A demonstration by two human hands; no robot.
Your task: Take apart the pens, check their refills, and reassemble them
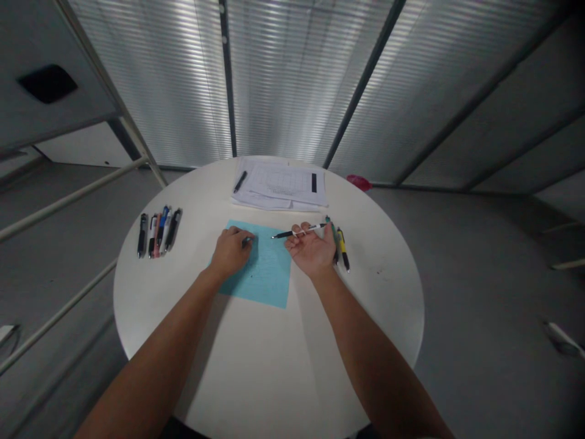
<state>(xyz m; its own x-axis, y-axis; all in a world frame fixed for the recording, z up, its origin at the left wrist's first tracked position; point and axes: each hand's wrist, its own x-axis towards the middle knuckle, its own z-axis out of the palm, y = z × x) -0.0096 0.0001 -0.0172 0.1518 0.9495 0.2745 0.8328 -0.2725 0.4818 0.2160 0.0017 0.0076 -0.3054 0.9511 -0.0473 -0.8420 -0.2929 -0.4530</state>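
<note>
Entry: round white counter (256, 366), with two bare hands at work.

Item 1, left hand (231, 251): palm down on the left part of a blue sheet (269, 281), fingers curled and pinching a slim dark object (247, 241) (perhaps a pen, mostly hidden by the fingers).

Item 2, right hand (314, 249): palm turned up at the sheet's right edge, fingers bent around a white-and-black pen (315, 227). The pen lies aslant across the fingers, its tip pointing left over the sheet; whether it touches the paper cannot be told.

Item 3: a green pen (334, 236) and a yellow-and-black pen (342, 247), just beside the right hand.

Item 4: a group of assorted pens (163, 227), side by side near the counter's left edge.

Item 5: stacked papers (274, 183), beyond the sheet, a black pen (240, 182) on their left part.

Stage, by judgement: holding or handling the pen, rather than writing. Setting it down would call for turning the palm over and loosening the fingers.
</note>
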